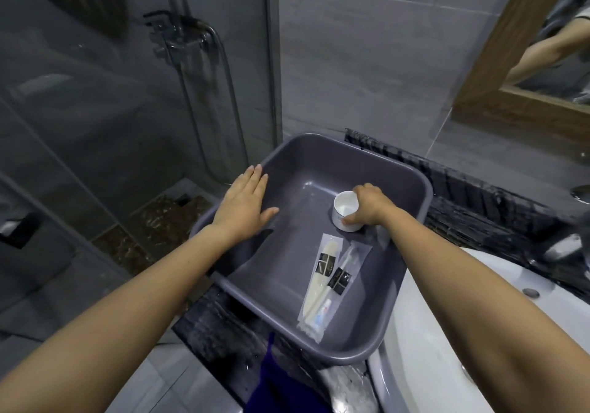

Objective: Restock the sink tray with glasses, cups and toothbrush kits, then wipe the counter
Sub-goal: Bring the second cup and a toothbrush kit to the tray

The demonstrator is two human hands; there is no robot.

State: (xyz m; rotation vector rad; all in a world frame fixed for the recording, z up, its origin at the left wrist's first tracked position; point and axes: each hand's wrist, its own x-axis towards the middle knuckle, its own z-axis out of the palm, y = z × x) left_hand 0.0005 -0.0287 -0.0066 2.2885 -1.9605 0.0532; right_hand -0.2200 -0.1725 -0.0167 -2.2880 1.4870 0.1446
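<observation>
A grey plastic tray (322, 154) sits on the dark marble counter (217, 326) left of the sink. A white cup (345, 210) stands upright on the tray floor near its far right corner, and my right hand (367, 206) grips it from the right side. Two clear-wrapped toothbrush kits (325, 281) lie side by side in the tray's near right part. My left hand (245, 203) lies flat with spread fingers over the tray's left rim, holding nothing.
A white basin (447, 317) lies to the right, with a chrome tap (562, 249) behind it. A dark blue cloth (281, 387) hangs at the counter's near edge. A glass shower screen (127, 93) stands left, and a wood-framed mirror (498, 77) hangs at the upper right.
</observation>
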